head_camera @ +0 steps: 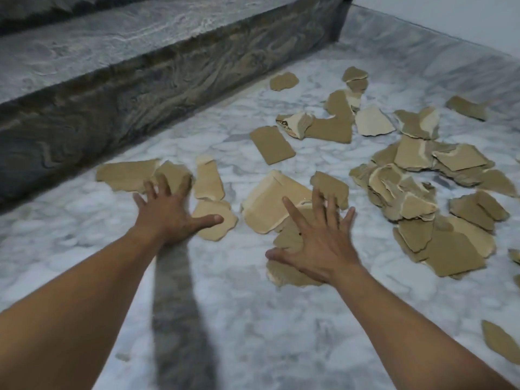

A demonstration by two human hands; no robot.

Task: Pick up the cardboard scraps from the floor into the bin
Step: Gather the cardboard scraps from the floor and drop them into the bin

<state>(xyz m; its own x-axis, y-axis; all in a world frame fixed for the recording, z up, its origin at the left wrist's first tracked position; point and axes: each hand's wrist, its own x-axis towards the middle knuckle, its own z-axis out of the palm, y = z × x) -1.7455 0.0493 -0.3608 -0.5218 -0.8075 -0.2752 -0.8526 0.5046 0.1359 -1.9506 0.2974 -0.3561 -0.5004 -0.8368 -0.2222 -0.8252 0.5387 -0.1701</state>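
I'm seeing my left hand (168, 212) spreading flat just in front of the stone step (140, 88), fingers straight, fingertips touching a scrap and gripping nothing. The cardboard scraps (422, 178) are lying on the marble floor (253, 319) before the step, thickening into a heap farther right of it. I'm judging them light, fairly stiff, and lying flat against slick stone, so I'm favouring fingertips sliding under a torn edge, or raking several together. They're showing tan faces, ragged edges and pale torn layers. My right hand (318, 243) is pressing open-fingered on a few overlapping pieces, probably holding none. No bin is showing.
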